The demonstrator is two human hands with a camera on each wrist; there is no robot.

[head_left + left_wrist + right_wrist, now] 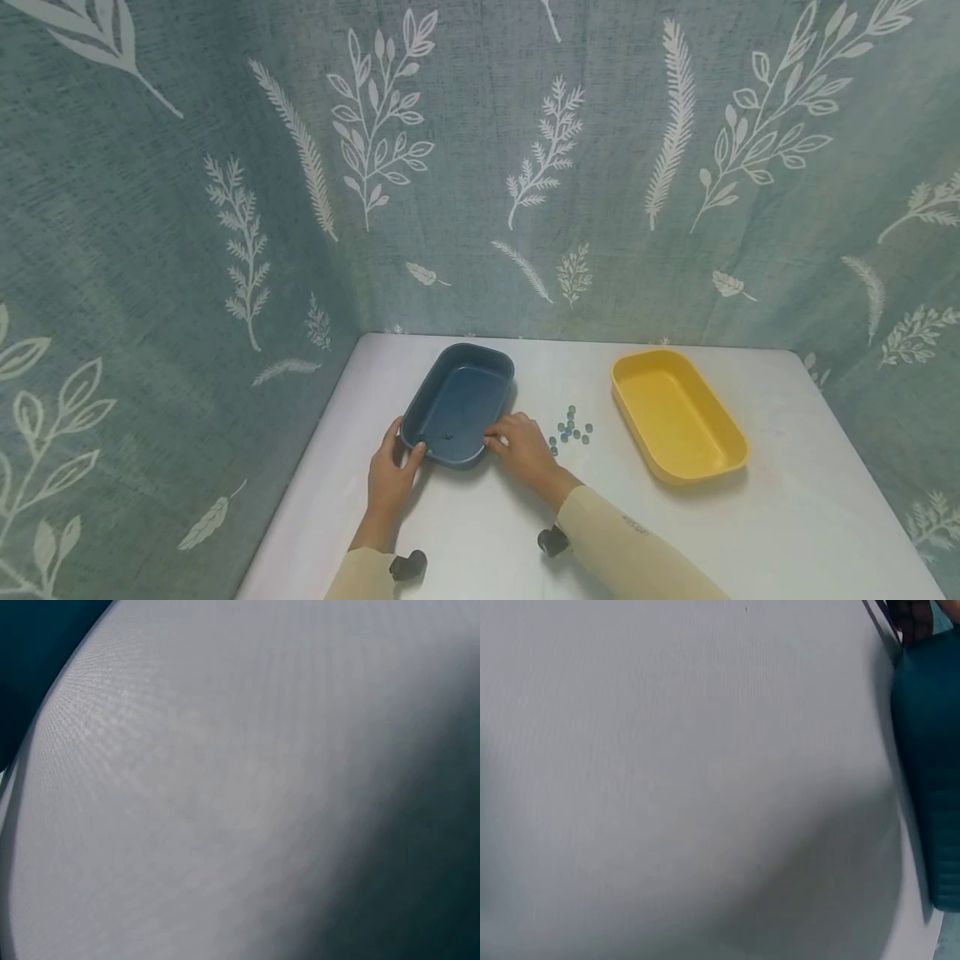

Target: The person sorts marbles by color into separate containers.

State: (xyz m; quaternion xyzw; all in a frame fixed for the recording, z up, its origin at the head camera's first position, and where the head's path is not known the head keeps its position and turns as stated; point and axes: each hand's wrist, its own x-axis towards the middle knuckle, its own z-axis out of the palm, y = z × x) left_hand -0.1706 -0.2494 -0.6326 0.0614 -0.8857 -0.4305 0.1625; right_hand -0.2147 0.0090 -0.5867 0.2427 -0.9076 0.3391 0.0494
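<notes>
A dark blue rectangular tub (463, 392) rests on the white table, with a few tiny beads (448, 437) at its near left end. My left hand (392, 479) grips the tub's near left corner, thumb at the rim and fingers along the outer wall. Over the right rim, near the front, bends my right hand (522, 447); thumb and fingertips come close together there, and whether they pinch anything is too small to tell. Right of that hand lie several loose blue-green beads (568, 429). Both wrist views mostly show white tabletop, with the tub (930, 765) at the right wrist view's edge.
A yellow rectangular tub (678, 417) stands on the right part of the white table (517, 542). Behind and to the left hangs a grey-green leaf-patterned cloth (465, 183). Dark wrist cameras (553, 542) sit on both sleeves.
</notes>
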